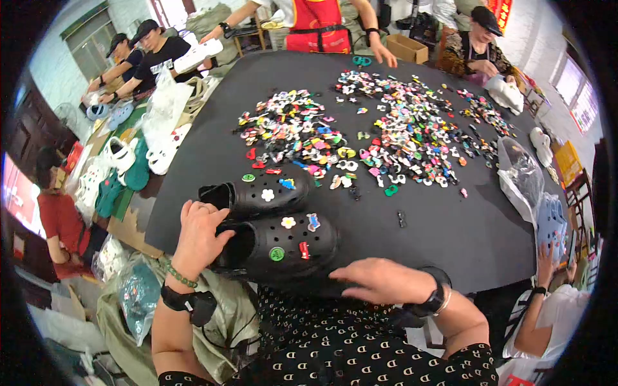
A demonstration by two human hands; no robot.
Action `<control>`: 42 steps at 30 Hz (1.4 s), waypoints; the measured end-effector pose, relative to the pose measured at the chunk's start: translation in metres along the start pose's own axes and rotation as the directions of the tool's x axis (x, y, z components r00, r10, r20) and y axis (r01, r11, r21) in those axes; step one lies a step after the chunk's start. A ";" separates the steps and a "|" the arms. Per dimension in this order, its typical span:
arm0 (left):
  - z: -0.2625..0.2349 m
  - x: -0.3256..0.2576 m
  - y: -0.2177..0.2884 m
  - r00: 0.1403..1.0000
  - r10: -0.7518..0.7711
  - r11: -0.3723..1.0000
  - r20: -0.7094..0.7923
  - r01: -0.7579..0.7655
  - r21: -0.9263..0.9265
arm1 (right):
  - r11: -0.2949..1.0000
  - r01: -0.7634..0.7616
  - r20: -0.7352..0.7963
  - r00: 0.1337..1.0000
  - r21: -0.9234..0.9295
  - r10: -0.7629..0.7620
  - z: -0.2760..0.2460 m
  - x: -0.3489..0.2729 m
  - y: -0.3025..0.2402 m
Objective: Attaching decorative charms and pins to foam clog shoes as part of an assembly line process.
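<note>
Two black clogs lie side by side on the dark table in front of me, toes pointing right. On the near clog [286, 243] sit a white flower charm [288, 222], a green round charm [277, 254], a red charm [304, 250] and a blue charm [313, 222]. The far clog [248, 201] bears similar charms. My left hand [203, 231] grips the clogs at their heel ends, fingers curled over the far one's rim, thumb by the near one's opening. My right hand [380, 280], fingers stretched out and holding nothing, hovers right of the near clog by the table edge.
Loose colourful charms [412, 128] lie in heaps across the table [212, 145]. A clear plastic bag [518, 174] and a pale blue clog [550, 222] are at the right edge. White and green clogs [125, 161] lie on the left bench. Several people work around the table.
</note>
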State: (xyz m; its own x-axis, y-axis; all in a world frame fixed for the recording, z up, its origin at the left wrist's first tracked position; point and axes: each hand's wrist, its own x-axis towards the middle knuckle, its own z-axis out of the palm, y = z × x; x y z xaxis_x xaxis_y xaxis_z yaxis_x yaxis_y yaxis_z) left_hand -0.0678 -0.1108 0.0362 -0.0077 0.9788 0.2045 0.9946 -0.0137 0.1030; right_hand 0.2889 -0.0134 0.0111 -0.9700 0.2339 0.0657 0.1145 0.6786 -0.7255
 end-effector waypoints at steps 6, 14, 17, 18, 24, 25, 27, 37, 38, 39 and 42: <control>-0.007 -0.019 0.041 0.955 -0.100 0.995 -0.278 0.104 0.000 | 0.993 0.097 -0.170 0.979 -0.074 -0.108 -0.045 0.033 0.007; 0.002 -0.028 0.063 0.934 -0.354 0.670 0.041 0.283 -0.687 | 0.989 0.091 -0.133 0.985 -0.119 -0.106 -0.043 0.094 0.035; 0.004 -0.012 0.060 0.891 -0.280 0.653 0.358 0.450 -0.609 | 0.994 0.012 -0.010 1.000 -0.106 -0.013 -0.039 0.107 0.044; 0.010 -0.008 0.060 0.874 -0.292 0.691 0.388 0.473 -0.547 | 0.998 -0.033 -0.010 0.999 -0.062 0.032 -0.040 0.110 0.043; 0.033 0.001 0.070 0.954 -0.222 0.670 0.203 0.301 -0.678 | 0.995 -0.094 -0.089 0.991 0.044 0.098 -0.038 0.114 0.053; 0.033 -0.001 0.069 0.949 -0.232 0.679 0.213 0.314 -0.663 | 0.995 -0.094 -0.091 0.991 0.046 0.097 -0.037 0.115 0.053; 0.036 -0.005 0.067 0.953 -0.228 0.683 0.201 0.304 -0.665 | 0.998 -0.058 -0.143 0.988 0.026 0.061 -0.035 0.115 0.050; 0.040 -0.008 0.067 0.957 -0.240 0.692 0.164 0.287 -0.662 | 0.979 0.053 -0.409 0.903 -0.195 -0.131 -0.009 0.105 0.049; 0.040 -0.008 0.067 0.957 -0.241 0.692 0.163 0.287 -0.662 | 0.977 0.058 -0.424 0.894 -0.206 -0.143 -0.007 0.105 0.048; 0.039 -0.008 0.068 0.960 -0.235 0.700 0.152 0.276 -0.659 | 0.977 0.060 -0.423 0.895 -0.206 -0.144 -0.005 0.105 0.048; 0.039 -0.007 0.068 0.966 -0.224 0.731 0.129 0.254 -0.634 | 0.979 0.050 -0.477 0.868 -0.196 -0.139 -0.003 0.106 0.051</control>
State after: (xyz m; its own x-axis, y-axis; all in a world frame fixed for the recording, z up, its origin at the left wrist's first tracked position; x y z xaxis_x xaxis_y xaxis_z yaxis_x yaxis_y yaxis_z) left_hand 0.0037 -0.1107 0.0036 -0.2164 0.9751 0.0490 0.6589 0.1088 0.7443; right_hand 0.1930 0.0477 -0.0171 -0.7554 0.4407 0.4849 0.1059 0.8124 -0.5734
